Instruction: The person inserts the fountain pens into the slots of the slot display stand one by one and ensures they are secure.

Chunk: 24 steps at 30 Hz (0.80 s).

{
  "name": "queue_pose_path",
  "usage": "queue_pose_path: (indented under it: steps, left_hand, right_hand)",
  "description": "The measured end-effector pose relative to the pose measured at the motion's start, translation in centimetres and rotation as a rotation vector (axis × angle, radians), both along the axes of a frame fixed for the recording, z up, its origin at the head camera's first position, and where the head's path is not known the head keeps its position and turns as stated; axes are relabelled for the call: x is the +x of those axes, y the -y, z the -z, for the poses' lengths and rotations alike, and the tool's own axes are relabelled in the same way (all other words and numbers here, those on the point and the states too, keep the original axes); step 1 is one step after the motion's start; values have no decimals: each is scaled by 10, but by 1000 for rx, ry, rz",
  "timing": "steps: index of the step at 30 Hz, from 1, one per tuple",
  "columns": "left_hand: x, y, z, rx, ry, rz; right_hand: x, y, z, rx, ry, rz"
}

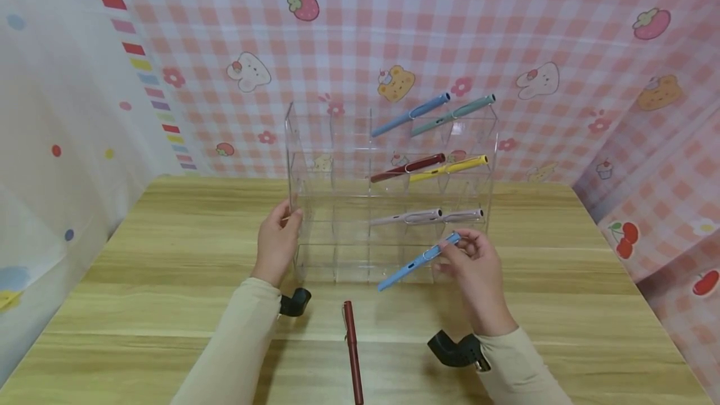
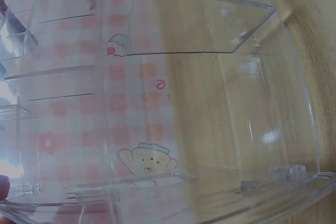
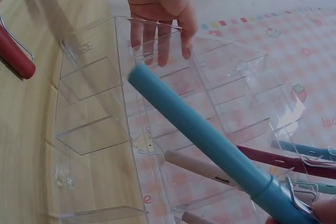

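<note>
A clear acrylic pen rack (image 1: 351,230) with rows of compartments stands upright on the table. My left hand (image 1: 278,242) grips its left side edge, thumb in front; in the right wrist view the fingers (image 3: 164,51) show through the panel. Between thumb and fingers, my right hand (image 1: 475,267) pinches a light blue pen (image 1: 419,261) by its cap end, near the clip. That pen slants in front of the rack's lower right part, its other end pointing down and left. On the table in front lies a dark red pen (image 1: 352,352), clip toward the rack.
Slanted pens sit in the rack's right half: a blue pen (image 1: 410,114) and a green pen (image 1: 452,115) on top, a dark red pen (image 1: 407,168) and a yellow pen (image 1: 448,169) below, then two pale lilac pens (image 1: 407,217). A checked cloth (image 1: 349,49) hangs behind the wooden table (image 1: 562,280).
</note>
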<state>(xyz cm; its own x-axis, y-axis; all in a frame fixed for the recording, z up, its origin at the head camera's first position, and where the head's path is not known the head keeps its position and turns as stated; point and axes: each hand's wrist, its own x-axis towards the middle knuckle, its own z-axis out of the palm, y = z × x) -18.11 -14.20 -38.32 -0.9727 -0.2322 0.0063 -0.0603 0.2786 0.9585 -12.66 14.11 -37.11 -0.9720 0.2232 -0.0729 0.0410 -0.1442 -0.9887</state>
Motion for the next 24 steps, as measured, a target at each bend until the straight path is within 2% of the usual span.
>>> queue_pose_path:
  steps: [10, 17, 24]
  left_hand:
    - [0, -4, 1, -37, -32, -37]
    - [0, -4, 2, -58, -33, -45]
    - [0, -4, 2, -58, -41, -37]
  right_hand:
    - [-3, 1, 0, -24, -29, 116]
    - [-8, 3, 11, -81, -67, 166]
    - [-9, 9, 22, -62, -64, 187]
